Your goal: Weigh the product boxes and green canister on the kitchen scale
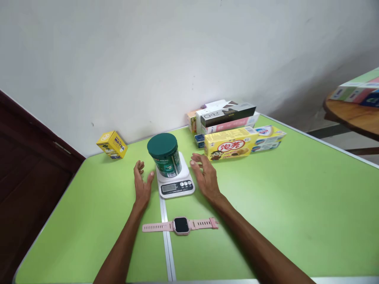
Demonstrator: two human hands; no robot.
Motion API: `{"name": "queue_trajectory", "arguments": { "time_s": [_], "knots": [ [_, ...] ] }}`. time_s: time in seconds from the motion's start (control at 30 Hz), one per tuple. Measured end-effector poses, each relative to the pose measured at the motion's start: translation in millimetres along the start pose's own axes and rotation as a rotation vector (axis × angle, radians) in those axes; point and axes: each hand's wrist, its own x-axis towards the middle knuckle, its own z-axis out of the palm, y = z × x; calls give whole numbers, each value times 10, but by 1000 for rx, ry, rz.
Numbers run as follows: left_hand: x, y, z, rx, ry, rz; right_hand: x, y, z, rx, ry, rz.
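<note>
A green tub with a dark green lid [164, 154] stands upright on a white digital kitchen scale [186, 177]. The scale's display faces me, and no digits can be read on it. My left hand [142, 183] is just left of the scale, fingers apart, holding nothing. On the other side, my right hand [205, 175] is held open with its palm turned toward the tub, not touching it. Closer to me, between my forearms, a pink smartwatch [181, 225] lies flat with its strap stretched out and its screen dark.
A yellow box [114, 145] sits at the back left of the green table [284, 221]. Several packages, including a yellow snack box [231, 145] and a black-and-white box [227, 114], stand at the back right. Far right, a wooden stool or table [352, 114] carries more boxes.
</note>
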Motion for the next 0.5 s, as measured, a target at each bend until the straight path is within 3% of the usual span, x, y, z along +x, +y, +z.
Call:
{"name": "queue_trajectory", "arguments": {
  "time_s": [0.13, 0.33, 0.5],
  "knots": [
    [153, 389, 142, 13, -86, 132, 5, -155, 184, -54, -116, -161],
    [407, 644, 339, 9, -184, 3, 121, -298, 578, -122, -187, -83],
    [303, 743, 405, 21, -122, 103, 71, -416, 457, -93, -137, -99]
  ]
}}
